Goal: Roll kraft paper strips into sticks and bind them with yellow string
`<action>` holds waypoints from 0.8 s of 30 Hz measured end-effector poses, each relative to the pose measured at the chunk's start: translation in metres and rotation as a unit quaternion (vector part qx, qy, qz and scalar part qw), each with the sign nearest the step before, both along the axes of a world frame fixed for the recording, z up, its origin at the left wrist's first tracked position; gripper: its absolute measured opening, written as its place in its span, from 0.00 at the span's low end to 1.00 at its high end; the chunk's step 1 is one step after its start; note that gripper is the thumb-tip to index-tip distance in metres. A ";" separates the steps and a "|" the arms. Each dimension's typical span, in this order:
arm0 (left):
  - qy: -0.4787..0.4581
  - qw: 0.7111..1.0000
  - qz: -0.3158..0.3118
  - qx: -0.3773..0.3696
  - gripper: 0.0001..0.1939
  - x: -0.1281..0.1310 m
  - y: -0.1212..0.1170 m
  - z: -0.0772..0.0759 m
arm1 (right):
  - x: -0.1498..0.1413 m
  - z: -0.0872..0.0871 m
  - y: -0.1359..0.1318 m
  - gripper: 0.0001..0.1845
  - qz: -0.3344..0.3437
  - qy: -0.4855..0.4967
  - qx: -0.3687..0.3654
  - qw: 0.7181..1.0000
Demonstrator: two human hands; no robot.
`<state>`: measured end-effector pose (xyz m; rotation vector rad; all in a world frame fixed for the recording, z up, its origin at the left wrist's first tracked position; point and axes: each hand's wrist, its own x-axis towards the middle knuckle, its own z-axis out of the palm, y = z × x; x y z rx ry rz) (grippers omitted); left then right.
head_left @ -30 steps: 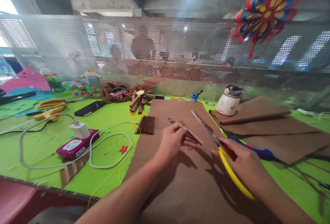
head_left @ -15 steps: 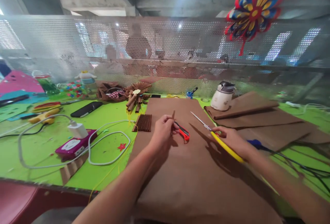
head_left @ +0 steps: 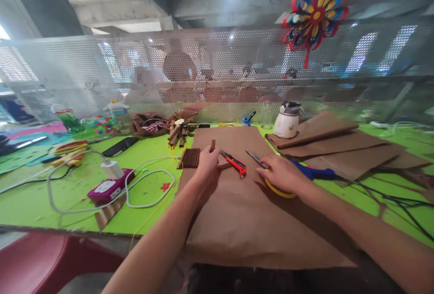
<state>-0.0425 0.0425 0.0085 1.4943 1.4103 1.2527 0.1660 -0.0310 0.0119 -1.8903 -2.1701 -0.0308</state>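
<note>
My left hand is closed on a narrow folded strip of brown paper, whose end sticks up above the fingers. Just right of it, a red utility knife rests on the large brown paper sheet. My right hand is curled over yellow-handled scissors, low against the sheet, their blades pointing away to the left. Part of the handles is hidden under the palm. A blue tool with a black cord, apparently a glue gun, lies beyond the right wrist. Pleated brown paper sits left of my left hand.
A purple power strip with a looped white cable and a phone lie on the left. Rolled paper pieces are at the back. A white bottle stands by folded brown paper. A perforated screen runs behind.
My right hand has lowered the scissors onto the paper and turned palm-down over them. My left hand still holds the paper strip, slightly shifted. The camera view has shifted a little.
</note>
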 end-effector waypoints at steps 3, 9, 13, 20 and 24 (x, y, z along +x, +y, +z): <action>0.095 0.995 -0.030 0.016 0.02 -0.003 0.002 -0.010 | -0.026 0.003 0.013 0.25 0.029 0.037 -0.006 0.999; 0.252 0.964 -0.079 0.033 0.07 -0.014 0.005 -0.020 | -0.048 -0.011 0.049 0.23 0.010 0.070 -0.059 0.996; 0.305 0.949 -0.078 0.032 0.08 -0.015 0.006 -0.022 | -0.039 -0.018 0.060 0.21 0.012 0.111 -0.072 0.991; 0.316 0.946 -0.067 0.043 0.05 -0.013 0.006 -0.015 | -0.023 -0.013 0.068 0.21 -0.011 0.214 -0.017 0.977; 0.299 0.947 -0.082 0.083 0.05 -0.011 -0.002 0.005 | -0.021 -0.005 0.063 0.18 0.018 0.337 0.005 0.941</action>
